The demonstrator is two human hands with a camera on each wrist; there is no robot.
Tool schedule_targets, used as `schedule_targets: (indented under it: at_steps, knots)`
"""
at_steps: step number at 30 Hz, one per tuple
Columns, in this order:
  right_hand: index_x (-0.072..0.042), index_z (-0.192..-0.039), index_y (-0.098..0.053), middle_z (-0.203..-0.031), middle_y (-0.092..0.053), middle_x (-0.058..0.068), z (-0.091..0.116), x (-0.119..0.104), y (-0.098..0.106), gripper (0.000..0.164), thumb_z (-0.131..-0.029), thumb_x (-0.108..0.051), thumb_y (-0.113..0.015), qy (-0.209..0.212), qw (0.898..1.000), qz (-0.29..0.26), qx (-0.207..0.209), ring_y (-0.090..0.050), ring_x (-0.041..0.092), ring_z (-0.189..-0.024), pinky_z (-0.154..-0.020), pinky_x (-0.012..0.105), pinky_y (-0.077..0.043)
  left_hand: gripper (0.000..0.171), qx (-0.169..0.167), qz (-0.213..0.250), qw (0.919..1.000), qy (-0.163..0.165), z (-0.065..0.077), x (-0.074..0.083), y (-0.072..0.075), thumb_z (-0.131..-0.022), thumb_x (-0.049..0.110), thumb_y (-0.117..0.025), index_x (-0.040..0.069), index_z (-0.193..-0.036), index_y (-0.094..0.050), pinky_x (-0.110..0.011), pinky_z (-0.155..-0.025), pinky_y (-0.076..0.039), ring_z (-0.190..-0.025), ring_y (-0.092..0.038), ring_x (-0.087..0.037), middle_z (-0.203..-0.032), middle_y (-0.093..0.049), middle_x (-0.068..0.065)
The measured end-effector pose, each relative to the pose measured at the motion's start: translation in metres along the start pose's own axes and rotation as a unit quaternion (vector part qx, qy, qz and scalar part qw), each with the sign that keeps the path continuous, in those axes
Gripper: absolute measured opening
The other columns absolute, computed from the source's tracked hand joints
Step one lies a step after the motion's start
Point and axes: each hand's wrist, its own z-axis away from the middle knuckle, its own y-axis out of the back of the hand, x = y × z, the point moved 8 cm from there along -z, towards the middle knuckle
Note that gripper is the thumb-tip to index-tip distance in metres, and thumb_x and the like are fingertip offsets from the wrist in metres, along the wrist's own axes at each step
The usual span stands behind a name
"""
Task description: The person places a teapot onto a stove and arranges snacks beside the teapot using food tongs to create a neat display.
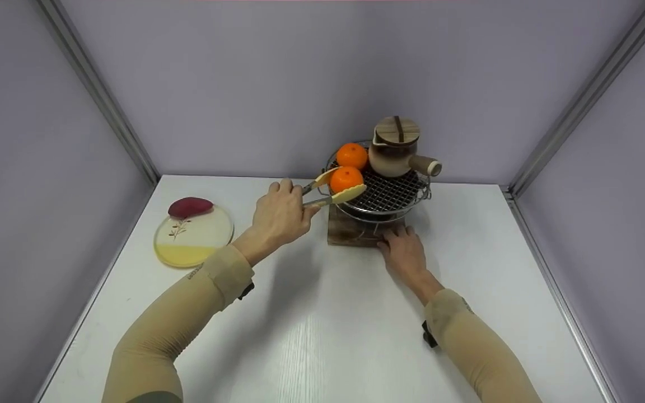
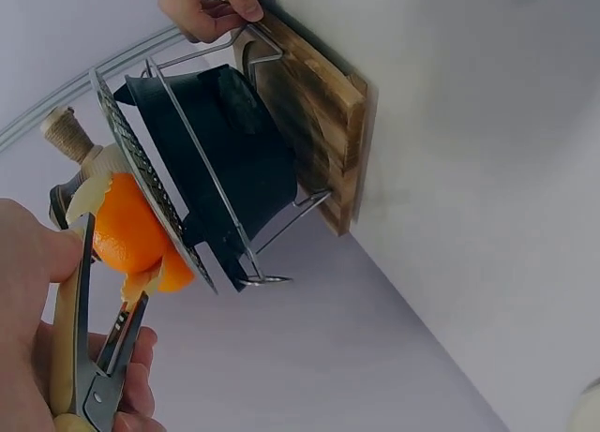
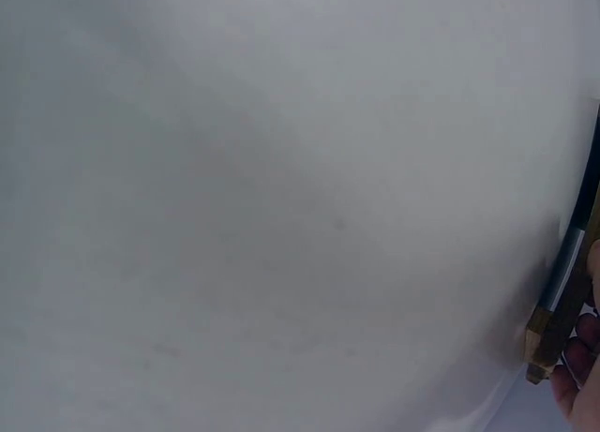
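My left hand (image 1: pixel 280 215) grips yellow-tipped tongs (image 1: pixel 348 194), whose tips lie on either side of the front orange fruit (image 1: pixel 346 180), likely a mandarin. Behind it another orange fruit (image 1: pixel 352 155) sits on the round wire grate (image 1: pixel 389 195). A brown clay teapot (image 1: pixel 388 161) with a wooden lid stands on the grate to the right. Under the grate, the left wrist view shows a black bowl-shaped stove (image 2: pixel 211 141) in a wire stand on a wooden board (image 1: pixel 350 232). My right hand (image 1: pixel 406 254) holds the board's front right corner; the right wrist view catches only some fingers (image 3: pixel 586 394).
On the left of the white table (image 1: pixel 322 336) lies a round cream-and-yellow plate (image 1: pixel 185 256). A dark red, sweet-potato-shaped thing (image 1: pixel 190 207) rests at its far rim. The teapot's side handle (image 1: pixel 426 165) sticks out past the grate. Grey walls (image 1: pixel 277 84) enclose the table.
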Motion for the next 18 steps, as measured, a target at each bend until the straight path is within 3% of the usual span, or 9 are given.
schedule_targets:
  at_steps: [8,18]
  knots:
    - [-0.004,-0.13,-0.075,-0.138,-0.07,0.023,-0.001,0.001,-0.002,0.031,-0.111,-0.027,-0.072,0.001,1.0,0.001,-0.007,-0.062,0.045,-0.12,-0.104,0.06,-0.054,0.058,-0.006,0.0,1.0,-0.001,-0.007,0.005,-0.003,-0.111,0.056,-0.061,0.0,-0.117,-0.072,-0.055,-0.08,-0.064,-0.1,-0.065,-0.037,-0.109,-0.064,-0.016]
    - [-0.005,-0.128,-0.075,-0.132,-0.071,0.023,-0.002,-0.001,-0.003,0.029,-0.11,-0.028,-0.074,0.005,1.0,0.007,-0.005,-0.063,0.045,-0.118,-0.102,0.059,-0.055,0.058,-0.007,-0.011,0.9999,-0.005,-0.014,0.015,-0.007,-0.111,0.057,-0.061,0.0,-0.117,-0.072,-0.053,-0.079,-0.063,-0.098,-0.064,-0.036,-0.109,-0.063,-0.016]
